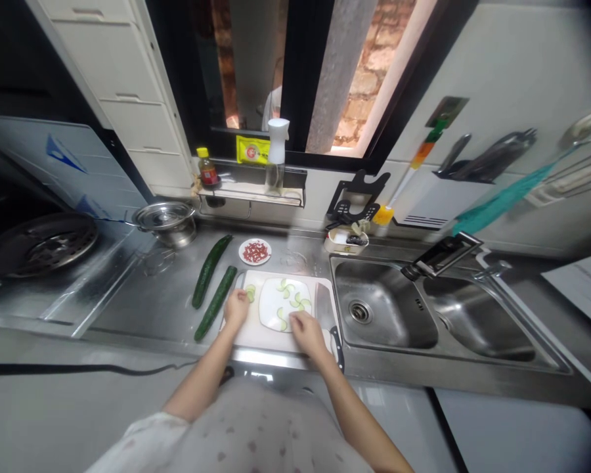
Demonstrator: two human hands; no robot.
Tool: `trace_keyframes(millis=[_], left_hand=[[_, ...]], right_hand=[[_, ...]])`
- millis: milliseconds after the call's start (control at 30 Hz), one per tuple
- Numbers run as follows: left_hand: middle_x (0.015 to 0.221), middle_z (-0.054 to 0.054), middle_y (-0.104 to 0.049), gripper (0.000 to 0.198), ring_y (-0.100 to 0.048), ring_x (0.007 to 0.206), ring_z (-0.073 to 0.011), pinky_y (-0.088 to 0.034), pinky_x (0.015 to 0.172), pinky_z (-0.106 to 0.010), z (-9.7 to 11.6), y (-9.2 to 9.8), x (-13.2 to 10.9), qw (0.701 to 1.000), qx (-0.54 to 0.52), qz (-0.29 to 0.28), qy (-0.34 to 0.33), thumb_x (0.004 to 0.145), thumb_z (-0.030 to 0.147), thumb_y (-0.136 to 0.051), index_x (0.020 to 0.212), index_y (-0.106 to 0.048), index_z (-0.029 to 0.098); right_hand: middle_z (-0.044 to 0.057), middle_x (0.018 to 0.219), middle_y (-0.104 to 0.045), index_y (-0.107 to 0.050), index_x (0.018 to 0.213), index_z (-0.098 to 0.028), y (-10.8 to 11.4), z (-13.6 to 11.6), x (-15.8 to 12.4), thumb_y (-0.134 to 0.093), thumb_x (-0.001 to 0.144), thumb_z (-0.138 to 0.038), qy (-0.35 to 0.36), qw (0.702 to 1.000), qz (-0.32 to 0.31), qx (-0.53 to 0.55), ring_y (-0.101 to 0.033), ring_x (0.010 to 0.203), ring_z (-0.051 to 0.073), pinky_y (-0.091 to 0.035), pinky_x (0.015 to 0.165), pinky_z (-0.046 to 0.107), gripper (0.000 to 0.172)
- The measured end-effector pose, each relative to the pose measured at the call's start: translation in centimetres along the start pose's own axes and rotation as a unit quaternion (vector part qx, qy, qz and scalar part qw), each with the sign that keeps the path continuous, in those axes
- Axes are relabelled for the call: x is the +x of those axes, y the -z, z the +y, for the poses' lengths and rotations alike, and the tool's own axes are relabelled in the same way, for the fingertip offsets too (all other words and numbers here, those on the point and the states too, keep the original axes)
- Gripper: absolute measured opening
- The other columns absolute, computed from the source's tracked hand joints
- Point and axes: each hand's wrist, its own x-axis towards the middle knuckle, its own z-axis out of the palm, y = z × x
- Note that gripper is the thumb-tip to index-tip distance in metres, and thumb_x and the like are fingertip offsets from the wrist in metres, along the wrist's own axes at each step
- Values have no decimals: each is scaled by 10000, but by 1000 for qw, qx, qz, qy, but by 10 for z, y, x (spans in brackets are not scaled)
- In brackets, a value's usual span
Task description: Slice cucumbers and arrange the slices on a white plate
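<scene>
**Spotted white top (pixel 256 427) closest, bare forearms (pixel 201 384) extended beyond it**

The left hand (pixel 237 307) has its fingers bent at a small group of pale green slices (pixel 250 293) on the left part of the white cutting board (pixel 256 339); whether they clamp on one I cannot tell. The right hand (pixel 306 334) has its fingers bent together over the near right edge of the squarish plate (pixel 269 301) — too small to tell whether a slice is between them.

That plate lies on the board between the two sets of fingers. Its curved slices (pixel 301 302) form three groups: one just left of the right fingers, two farther beyond them.

To the right of the right fingers, a knife (pixel 324 299) lies on the board, black handle toward the person; past it sits the sink (pixel 384 295). Left of the left fingers, two cucumbers (pixel 211 270) lie on the counter (pixel 142 295) — and beyond those fingers stands a small round dish (pixel 255 251) of red pieces.
</scene>
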Motion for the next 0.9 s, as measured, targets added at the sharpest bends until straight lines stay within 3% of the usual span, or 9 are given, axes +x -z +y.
trace_keyframes(millis=[100,233,467,567,733,800,900], left_hand=[[848,-35,-673,172,-631,804,-157,-463,732,-249,8,8,2,986,-165,32,3,743,201,-556,910,-589,176],[781,-14,-638,225,-619,745,-128,-480,736,-246,29,31,-2,948,-312,-7,-65,708,177,-586,929,-545,162],[786,2,-619,380,-602,780,-134,-460,730,-246,72,77,-31,908,-382,-90,-150,711,362,-677,994,-495,186],[797,10,-611,431,-593,769,-126,-449,734,-242,85,90,-42,886,-405,-145,-173,708,356,-707,1034,-474,197],[794,26,-602,452,-575,739,-110,-426,721,-230,94,99,-49,860,-439,-191,-179,708,324,-737,1051,-464,213],[787,28,-604,457,-566,719,-100,-417,703,-218,94,99,-48,855,-450,-196,-169,699,305,-751,1050,-473,213],[780,25,-611,473,-561,697,-88,-405,662,-193,93,93,-46,846,-483,-185,-130,672,297,-776,1044,-499,204]], right_hand=[[85,964,-687,-687,933,-173,4,-5,5,-402,906,-272,4,1000,11,26,-605,919,180,-435,845,274,302],[84,970,-687,-682,959,-182,14,-21,16,-444,883,-285,7,997,40,68,-609,921,190,-448,845,295,270],[66,957,-689,-679,979,-173,39,-52,50,-496,846,-338,34,974,103,197,-604,858,166,-472,787,284,280],[62,972,-684,-680,1012,-175,51,-64,64,-523,833,-384,44,972,72,219,-590,839,161,-478,750,282,317],[48,888,-688,-692,922,-164,65,-81,74,-577,817,-405,78,953,-94,277,-591,789,155,-463,733,276,287],[30,810,-673,-676,807,-157,66,-85,75,-592,802,-389,81,946,-105,294,-583,766,148,-455,729,270,247],[10,756,-648,-640,735,-161,66,-90,76,-609,775,-364,69,947,-73,305,-572,757,142,-449,727,265,209]])
